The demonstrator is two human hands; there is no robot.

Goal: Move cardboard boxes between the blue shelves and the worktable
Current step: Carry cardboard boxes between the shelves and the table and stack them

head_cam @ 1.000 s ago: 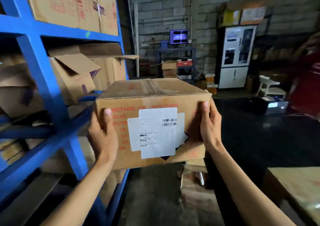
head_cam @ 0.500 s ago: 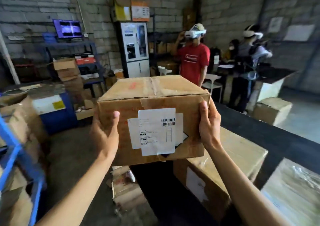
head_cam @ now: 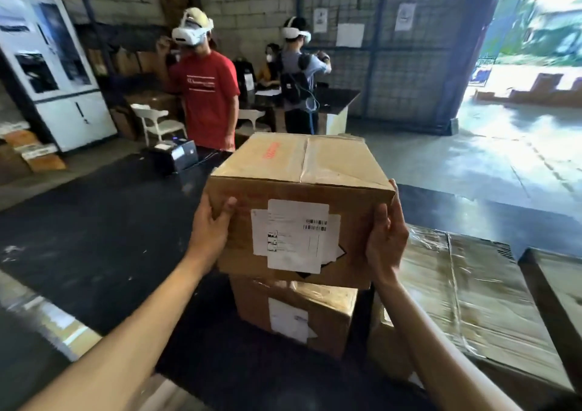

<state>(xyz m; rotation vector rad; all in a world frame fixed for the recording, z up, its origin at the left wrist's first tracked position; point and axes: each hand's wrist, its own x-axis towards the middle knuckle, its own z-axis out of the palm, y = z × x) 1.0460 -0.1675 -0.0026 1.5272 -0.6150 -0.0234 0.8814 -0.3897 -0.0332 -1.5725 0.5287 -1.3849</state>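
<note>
I hold a taped cardboard box [head_cam: 302, 171] with a white shipping label on its near face, in mid-air at chest height. My left hand [head_cam: 209, 228] grips its left side and my right hand [head_cam: 385, 237] grips its right side. The box hangs just above a second labelled cardboard box [head_cam: 302, 313] that stands on the black worktable [head_cam: 94, 228]. To the right lies a large flat carton [head_cam: 466, 300] wrapped in clear film. The blue shelves are out of sight.
A person in a red shirt [head_cam: 208, 95] stands at the table's far side, beside a black label printer [head_cam: 173, 155]. Another person with a backpack [head_cam: 299, 73] stands farther back. A white cabinet [head_cam: 53, 73] stands at the left, a bright open doorway [head_cam: 529, 64] at the right.
My view has swung right, away from the blue shelves and over the worktable. The box has travelled with both hands and now hangs over the second box.
</note>
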